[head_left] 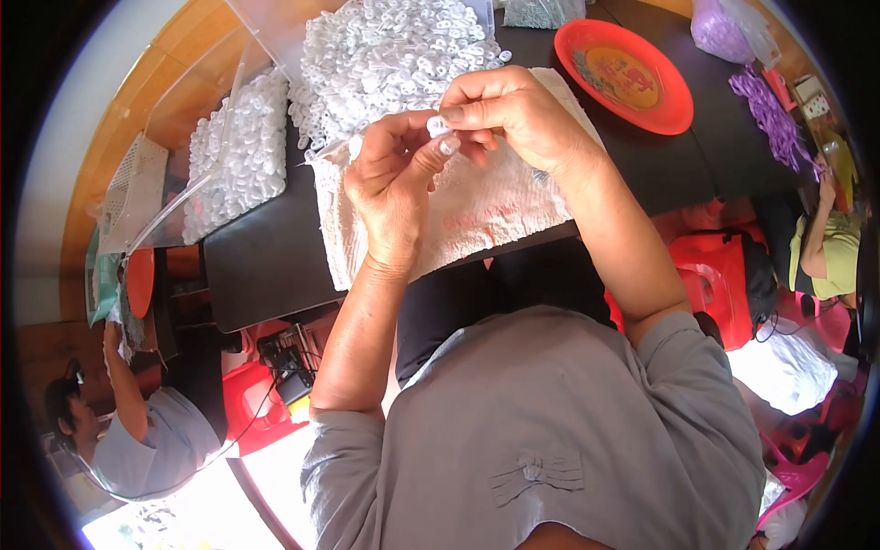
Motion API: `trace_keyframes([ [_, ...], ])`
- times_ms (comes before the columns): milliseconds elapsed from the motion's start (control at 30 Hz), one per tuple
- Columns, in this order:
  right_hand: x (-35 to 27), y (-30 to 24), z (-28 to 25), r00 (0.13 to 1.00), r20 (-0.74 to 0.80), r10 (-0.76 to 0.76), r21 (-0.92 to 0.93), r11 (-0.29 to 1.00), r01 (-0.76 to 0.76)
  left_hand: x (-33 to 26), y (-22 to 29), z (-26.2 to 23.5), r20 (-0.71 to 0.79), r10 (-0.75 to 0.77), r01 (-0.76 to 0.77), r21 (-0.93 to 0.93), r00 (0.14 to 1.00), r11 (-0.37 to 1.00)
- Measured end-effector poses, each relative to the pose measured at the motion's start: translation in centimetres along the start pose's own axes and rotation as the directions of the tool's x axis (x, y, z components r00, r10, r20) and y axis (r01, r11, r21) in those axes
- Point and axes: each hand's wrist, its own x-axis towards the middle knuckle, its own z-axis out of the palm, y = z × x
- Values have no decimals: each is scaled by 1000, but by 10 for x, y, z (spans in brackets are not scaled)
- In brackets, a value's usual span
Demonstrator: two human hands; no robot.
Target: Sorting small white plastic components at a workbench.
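Observation:
Above a whitish towel, my two hands meet fingertip to fingertip. A small white plastic piece sits between them. My left hand is closed, its thumb and bent fingers pinching the piece from below. My right hand is closed too, with thumb and index finger pressed together at the piece's upper edge. The fingers partly hide the piece, so its exact form cannot be made out. Just beyond my hands lies a big heap of small white oval pieces, spilling toward the towel.
A clear bin holds more white pieces at the left. On the dark table, a red oval tray carries small grey parts. Purple cords lie far right. Other people sit at left and right, near red stools.

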Motion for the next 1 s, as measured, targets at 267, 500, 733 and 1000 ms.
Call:
trace_keyframes([
  [267, 2, 7, 6, 992, -107, -67, -13, 998, 66, 3, -1, -7, -26, -242, 232, -192, 970, 953],
  [500, 3, 11, 12, 993, -95, -64, -52, 997, 59, 3, 3, -9, -40, -263, 245, -257, 964, 935],
  [733, 3, 10, 14, 994, -91, -57, -76, 996, 50, 0, 4, -7, -37, -245, 240, -99, 969, 966],
  [1000, 0, 15, 15, 992, -109, -60, -67, 996, 53, 0, 2, -7, -19, -165, 165, 45, 986, 985],
])
